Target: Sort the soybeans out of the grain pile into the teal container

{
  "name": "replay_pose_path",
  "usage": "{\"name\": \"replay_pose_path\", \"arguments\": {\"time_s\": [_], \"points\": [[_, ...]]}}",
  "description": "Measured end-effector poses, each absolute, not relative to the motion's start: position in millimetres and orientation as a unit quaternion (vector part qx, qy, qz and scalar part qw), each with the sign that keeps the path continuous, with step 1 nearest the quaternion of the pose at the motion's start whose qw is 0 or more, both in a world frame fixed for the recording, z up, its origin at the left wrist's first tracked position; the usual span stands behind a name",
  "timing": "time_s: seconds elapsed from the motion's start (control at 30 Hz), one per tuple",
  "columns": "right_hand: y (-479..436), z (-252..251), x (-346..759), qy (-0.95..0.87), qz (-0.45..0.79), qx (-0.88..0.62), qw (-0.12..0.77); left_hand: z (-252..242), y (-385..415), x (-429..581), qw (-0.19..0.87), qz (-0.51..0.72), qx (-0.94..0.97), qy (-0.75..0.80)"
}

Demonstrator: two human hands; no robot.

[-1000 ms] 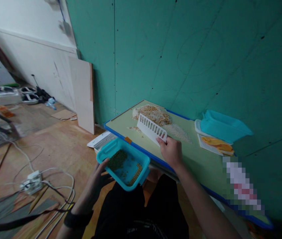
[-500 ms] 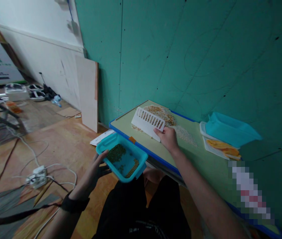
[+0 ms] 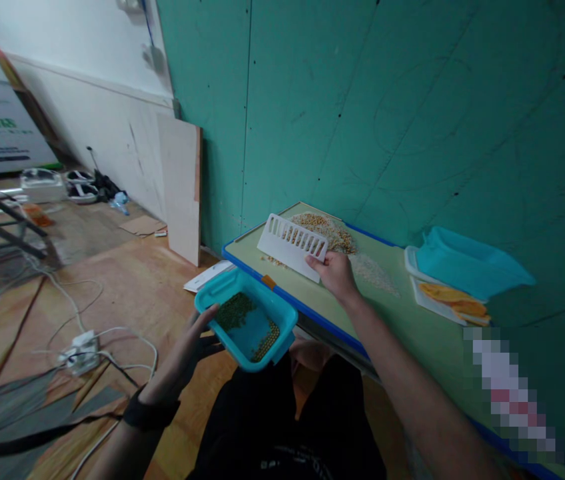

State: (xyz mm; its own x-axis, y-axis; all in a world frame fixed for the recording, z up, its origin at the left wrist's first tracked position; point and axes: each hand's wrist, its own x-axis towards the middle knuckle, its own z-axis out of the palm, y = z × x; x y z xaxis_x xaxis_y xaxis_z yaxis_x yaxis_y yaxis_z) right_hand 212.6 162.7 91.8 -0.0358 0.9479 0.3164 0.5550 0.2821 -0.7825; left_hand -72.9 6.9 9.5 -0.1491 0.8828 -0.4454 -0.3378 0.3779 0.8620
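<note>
My left hand [image 3: 201, 333] grips the near-left rim of a teal plastic tub [image 3: 286, 325], thumb over the edge and fingers underneath. Inside the tub lie small green beans [image 3: 235, 311] on the left and tan beans [image 3: 268, 341] on the right. Between thumb and fingers, my right hand [image 3: 335, 272] holds a white slotted plastic panel [image 3: 287, 257] by its right end. The panel is tilted over the table, in front of a pile of tan beans [image 3: 330, 230] mixed with pale grains. More white grains [image 3: 375, 273] are spread to the right of my right hand.
The pale green table [image 3: 402, 340] has a blue edge and stands against a green wall. At its right are a teal bin [image 3: 477, 263] and an orange cloth [image 3: 455, 300] on a white tray. A power strip [image 3: 81, 352] with cables lies on the floor at left.
The white panel has shifted slightly left with my right hand. Tan beans in the tub now lie more loosely along its right end. The view has turned slightly.
</note>
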Motion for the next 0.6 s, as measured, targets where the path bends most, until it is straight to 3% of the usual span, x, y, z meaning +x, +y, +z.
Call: {"name": "replay_pose_path", "arguments": {"time_s": [0.6], "points": [[162.0,95.7,202.4,-0.689,0.247,-0.539,0.417,7.3,8.0,-71.6,0.601,0.519,0.236,0.561]]}}
